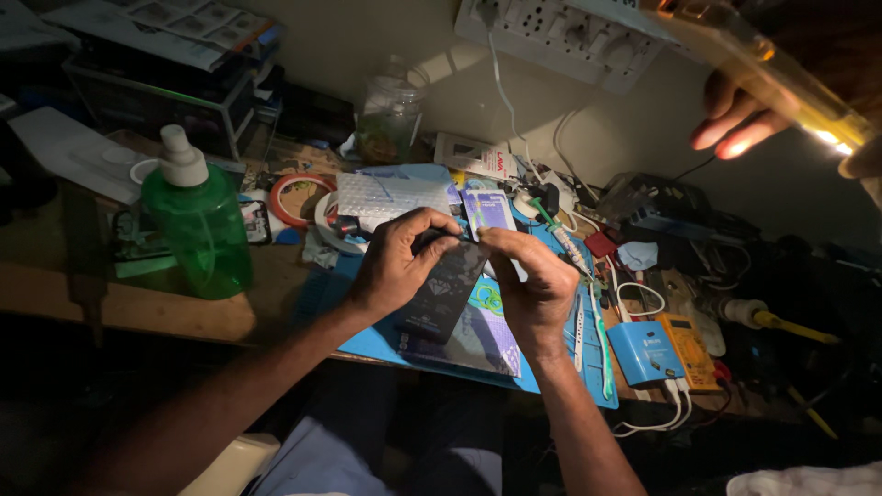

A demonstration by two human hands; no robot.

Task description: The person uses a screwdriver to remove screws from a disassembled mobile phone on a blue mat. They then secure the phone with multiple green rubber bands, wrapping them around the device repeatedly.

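Blue mat [367, 344] covers the middle of the desk [138, 308], reaching its near edge. Head view only, dim light.

My left hand [397, 262] is curled around the upper end of a dark phone [443, 292], fingers bent over its top edge, thumb on the face side. Closed grip, phone held. The phone is tilted, lower end pointing toward the near edge of the desk, raised just over the mat.

My right hand [533, 285] is pinched shut at the phone's top corner, thumb and forefinger pressed together. I cannot tell if a small tool or part sits between them; too dark and too small. The two hands touch or nearly touch at the fingertips.

Under the phone a patterned sheet [478, 340] lies on the mat. Near the right end of the mat is a small blue box [643, 351], a yellow meter [691, 349] just beside it, white cables [657, 422] hanging over the near edge.

Left side of the desk: green spray bottle [197, 225], upright, well apart from the hands. Behind the hands, toward the far edge, bubble wrap [390, 195], a tape roll [296, 197] and a glass jar [390, 115] near the wall. White power strip [560, 32] on the wall.

Top right: another person's hand [740, 119], fingers loosely bent, beside a lit lamp bar [781, 78].
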